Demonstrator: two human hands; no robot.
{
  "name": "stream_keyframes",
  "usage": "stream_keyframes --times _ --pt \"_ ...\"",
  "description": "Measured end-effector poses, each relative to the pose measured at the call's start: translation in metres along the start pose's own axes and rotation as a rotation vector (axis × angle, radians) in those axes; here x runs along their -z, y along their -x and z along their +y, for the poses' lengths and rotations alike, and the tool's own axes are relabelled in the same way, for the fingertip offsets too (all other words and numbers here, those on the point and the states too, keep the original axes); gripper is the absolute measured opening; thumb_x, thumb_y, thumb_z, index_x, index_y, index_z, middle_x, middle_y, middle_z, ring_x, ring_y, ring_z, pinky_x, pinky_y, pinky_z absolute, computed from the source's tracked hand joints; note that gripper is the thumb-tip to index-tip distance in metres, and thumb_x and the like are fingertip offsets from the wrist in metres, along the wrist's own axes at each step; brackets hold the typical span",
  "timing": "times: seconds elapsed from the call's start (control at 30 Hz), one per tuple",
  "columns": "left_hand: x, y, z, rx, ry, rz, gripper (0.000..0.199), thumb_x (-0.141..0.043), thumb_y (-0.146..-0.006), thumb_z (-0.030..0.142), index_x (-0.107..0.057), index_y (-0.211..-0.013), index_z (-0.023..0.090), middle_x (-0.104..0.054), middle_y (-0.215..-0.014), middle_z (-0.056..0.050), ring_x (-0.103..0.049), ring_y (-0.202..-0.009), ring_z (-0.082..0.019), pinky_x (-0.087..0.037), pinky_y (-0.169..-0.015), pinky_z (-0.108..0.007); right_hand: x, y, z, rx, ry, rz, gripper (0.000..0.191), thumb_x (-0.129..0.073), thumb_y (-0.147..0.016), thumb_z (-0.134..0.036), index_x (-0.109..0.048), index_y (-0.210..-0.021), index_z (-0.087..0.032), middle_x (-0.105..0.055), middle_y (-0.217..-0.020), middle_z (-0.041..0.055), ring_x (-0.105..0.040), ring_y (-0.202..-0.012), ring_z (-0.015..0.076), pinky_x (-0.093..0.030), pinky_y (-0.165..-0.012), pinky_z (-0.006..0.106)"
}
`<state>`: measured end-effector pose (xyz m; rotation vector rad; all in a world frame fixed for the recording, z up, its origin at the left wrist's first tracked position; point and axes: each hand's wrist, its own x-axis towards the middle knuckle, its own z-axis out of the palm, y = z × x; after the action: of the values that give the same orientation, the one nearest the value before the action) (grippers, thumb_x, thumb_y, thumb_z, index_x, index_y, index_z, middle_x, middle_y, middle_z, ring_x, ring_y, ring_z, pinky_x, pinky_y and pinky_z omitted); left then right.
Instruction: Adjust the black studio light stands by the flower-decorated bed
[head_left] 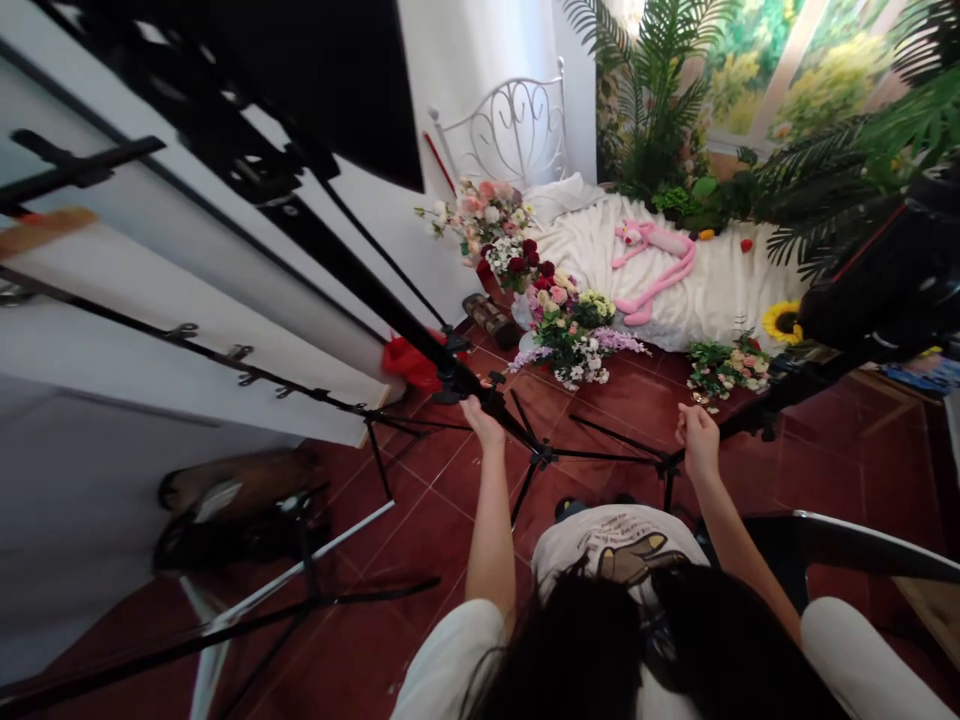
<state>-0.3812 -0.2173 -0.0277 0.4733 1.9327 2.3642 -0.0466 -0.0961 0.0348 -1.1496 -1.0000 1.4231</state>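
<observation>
My left hand [485,424] is at the black pole of a light stand [375,292], just under its clamp knob, with the fingers curled round it and partly hidden. A large black softbox-like panel [337,80] fills the top left above this pole. My right hand [699,440] is closed in the air, beside a second black stand [795,390]. Whether anything small sits between its fingers I cannot make out. The spread legs [541,455] of the left stand rest on the floor in front of me.
Ahead, a cream-draped bed [577,240] bears a pink plush toy [660,250], with bunches of artificial flowers [559,300] along its side. Palm fronds [652,90] rise behind. A backdrop bar with clips [240,365] slants at left. A red bag [409,362] lies on the tiled floor [420,540].
</observation>
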Motion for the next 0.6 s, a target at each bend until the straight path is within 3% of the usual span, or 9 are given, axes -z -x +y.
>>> stream_keyframes --times 0.07,0.17,0.27,0.37,0.47,0.53,0.6 --pt "0.003 0.001 -0.004 -0.017 -0.010 0.012 0.052 -0.044 -0.087 0.072 -0.054 -0.091 0.021 -0.067 -0.101 -0.010 -0.065 -0.098 -0.020 -0.050 -0.093 -0.034 -0.031 -0.001 -0.003 -0.021 0.031 -0.124 0.052 -0.078 -0.068 -0.053 -0.037 -0.057 -0.022 -0.037 -0.053 -0.0088 -0.027 -0.043 0.0041 -0.024 -0.035 0.017" --pt "0.003 0.001 -0.006 -0.009 -0.027 0.008 0.056 -0.045 -0.087 0.075 -0.055 -0.087 0.021 -0.068 -0.100 -0.012 -0.066 -0.101 -0.022 -0.051 -0.096 -0.036 -0.089 0.005 -0.007 -0.061 0.094 -0.409 0.048 -0.076 -0.074 -0.054 -0.043 -0.060 -0.022 -0.041 -0.055 -0.0077 -0.031 -0.043 0.0050 -0.028 -0.036 0.018" --pt "0.002 0.000 -0.006 -0.012 -0.030 0.009 0.056 -0.045 -0.089 0.075 -0.057 -0.087 0.021 -0.070 -0.101 -0.013 -0.068 -0.104 -0.023 -0.052 -0.099 -0.037 -0.151 0.015 -0.007 -0.061 0.153 -0.713 0.041 -0.073 -0.080 -0.057 -0.053 -0.073 -0.022 -0.058 -0.068 -0.0034 -0.048 -0.053 0.0077 -0.040 -0.044 0.018" --pt "0.002 -0.001 -0.010 -0.006 -0.032 -0.008 0.053 -0.044 -0.091 0.072 -0.057 -0.091 0.021 -0.070 -0.100 -0.012 -0.070 -0.097 -0.022 -0.055 -0.092 -0.037 -0.207 0.021 -0.001 -0.058 0.221 -0.812 0.032 -0.068 -0.088 -0.053 -0.058 -0.094 -0.023 -0.070 -0.099 0.0019 -0.064 -0.084 0.0120 -0.054 -0.063 0.020" --pt "0.003 -0.002 -0.017 0.005 -0.082 -0.015 0.054 -0.042 -0.092 0.071 -0.058 -0.095 0.020 -0.070 -0.096 -0.011 -0.069 -0.089 -0.021 -0.056 -0.085 -0.036 -0.247 0.027 0.008 -0.107 0.329 -0.896 0.024 -0.061 -0.097 -0.044 -0.060 -0.107 -0.022 -0.069 -0.114 0.0047 -0.066 -0.104 0.0134 -0.056 -0.082 0.024" --pt "0.003 -0.004 -0.021 -0.014 -0.130 -0.005 0.055 -0.040 -0.093 0.071 -0.059 -0.099 0.019 -0.071 -0.101 -0.013 -0.070 -0.092 -0.022 -0.055 -0.088 -0.035 -0.264 0.030 0.014 -0.157 0.397 -0.988 0.023 -0.057 -0.101 -0.041 -0.061 -0.108 -0.021 -0.071 -0.110 0.0053 -0.067 -0.102 0.0138 -0.056 -0.083 0.024" --pt "0.001 -0.005 -0.025 -0.051 -0.176 0.023 0.057 -0.038 -0.094 0.069 -0.060 -0.104 0.017 -0.071 -0.108 -0.016 -0.070 -0.099 -0.023 -0.054 -0.091 -0.036 -0.277 0.032 0.019 -0.177 0.447 -1.044 0.023 -0.054 -0.103 -0.041 -0.062 -0.105 -0.019 -0.071 -0.098 0.0037 -0.069 -0.089 0.0126 -0.056 -0.074 0.022"
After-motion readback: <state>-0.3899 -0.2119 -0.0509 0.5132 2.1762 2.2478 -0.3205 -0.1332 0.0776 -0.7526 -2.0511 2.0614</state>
